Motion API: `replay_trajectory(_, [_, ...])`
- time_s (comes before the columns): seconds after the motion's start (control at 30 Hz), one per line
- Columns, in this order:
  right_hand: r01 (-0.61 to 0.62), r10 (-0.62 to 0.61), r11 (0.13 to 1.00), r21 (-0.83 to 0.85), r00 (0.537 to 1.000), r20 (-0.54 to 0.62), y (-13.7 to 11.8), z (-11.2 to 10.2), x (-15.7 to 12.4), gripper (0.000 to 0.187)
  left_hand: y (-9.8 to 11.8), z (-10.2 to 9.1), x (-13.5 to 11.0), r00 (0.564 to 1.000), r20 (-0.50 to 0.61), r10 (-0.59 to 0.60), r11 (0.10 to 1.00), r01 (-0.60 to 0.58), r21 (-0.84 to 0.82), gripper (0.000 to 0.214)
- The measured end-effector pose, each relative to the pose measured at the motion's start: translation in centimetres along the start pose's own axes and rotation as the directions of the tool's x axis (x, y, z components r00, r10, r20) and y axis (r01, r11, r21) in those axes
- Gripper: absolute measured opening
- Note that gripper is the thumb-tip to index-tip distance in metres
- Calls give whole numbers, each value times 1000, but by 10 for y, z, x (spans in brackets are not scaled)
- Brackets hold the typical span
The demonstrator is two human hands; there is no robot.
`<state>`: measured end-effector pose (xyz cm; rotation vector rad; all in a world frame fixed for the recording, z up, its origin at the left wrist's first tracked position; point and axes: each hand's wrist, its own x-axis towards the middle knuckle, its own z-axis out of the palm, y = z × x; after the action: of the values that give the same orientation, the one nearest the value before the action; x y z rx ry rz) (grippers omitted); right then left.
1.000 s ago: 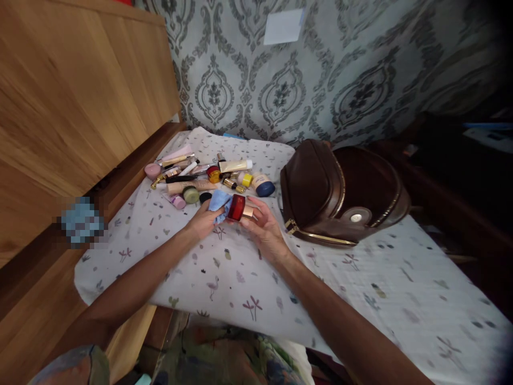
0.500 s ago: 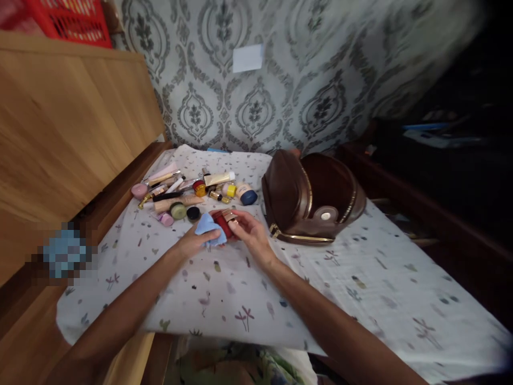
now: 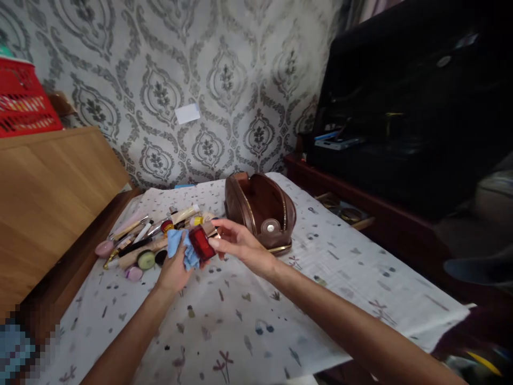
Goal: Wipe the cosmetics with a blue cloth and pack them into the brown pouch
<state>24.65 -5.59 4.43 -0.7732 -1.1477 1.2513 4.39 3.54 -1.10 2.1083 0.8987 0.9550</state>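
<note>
My left hand (image 3: 175, 271) is closed around a light blue cloth (image 3: 176, 243), which presses against the side of a red glass perfume bottle (image 3: 201, 243). With fingers and thumb, my right hand (image 3: 240, 243) grips the same bottle near its rose-gold cap (image 3: 210, 229). The bottle is tilted and held above the patterned cloth cover. Just behind my hands, to the left, lies a pile of cosmetics with a green-lidded jar (image 3: 146, 260), a pink sponge (image 3: 104, 247) and a cream tube (image 3: 184, 214). Beyond my right hand stands a brown toiletry bag (image 3: 262, 214), unzipped at the top.
The white printed cover (image 3: 248, 321) spreads over the surface. A wooden panel (image 3: 60, 182) stands on the left with a red basket (image 3: 26, 99) on top. To the right are a dark television (image 3: 409, 96) and a partly open drawer (image 3: 360, 220). Patterned wallpaper backs everything.
My view has turned to the right, showing more of the television. The perfume bottle is raised and turned, with its red face more visible; both hands still hold it with the cloth.
</note>
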Motion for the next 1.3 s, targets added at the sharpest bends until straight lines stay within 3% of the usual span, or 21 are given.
replay_trajectory(0.1, [94,-95,994,-47,995,-23,-24,-20,-3,46,27,31,27,1000,-14,-12,985,10,-173,49])
replay_trajectory(0.2, [171,-180,979,-109,980,-82,-43,-44,-3,49,58,54,54,999,19,-47,911,51,-409,43])
replay_trajectory(0.23, [184,-199,974,-132,973,-113,-48,-53,-2,50,68,58,63,999,36,-24,897,38,-440,42])
replay_trajectory(0.3, [196,-230,965,-174,953,-200,-55,-70,0,51,84,59,80,986,73,151,945,-123,-302,36])
replay_trajectory(0.33, [198,-243,961,-191,937,-250,-58,-79,1,52,89,58,88,955,113,274,954,-255,-158,37])
replay_trajectory(0.4, [198,-265,955,-223,905,-333,-61,-94,4,51,96,54,101,840,290,458,852,-508,127,53])
replay_trajectory(0.5, [173,-276,944,-281,883,-381,-62,-111,7,46,97,51,116,668,553,498,646,-711,277,73])
replay_trajectory(0.57, [156,-277,937,-312,877,-393,-61,-119,10,44,97,52,122,619,612,492,588,-755,290,68])
replay_trajectory(0.63, [147,-283,930,-336,870,-403,-61,-125,14,44,97,55,124,620,604,501,577,-759,301,60])
replay_trajectory(0.87, [123,-305,888,-444,879,-366,-65,-141,24,41,103,64,119,698,514,498,642,-696,322,52])
replay_trajectory(1.0, [68,-302,790,-610,908,-289,-70,-144,27,32,97,70,109,754,431,495,701,-640,315,51])
replay_trajectory(1.1, [-14,-251,635,-772,942,-223,-73,-143,34,27,90,76,102,784,371,498,732,-609,305,56])
replay_trajectory(1.3, [-164,-91,189,-968,979,-183,-74,-144,58,30,82,85,92,811,274,517,761,-581,287,55])
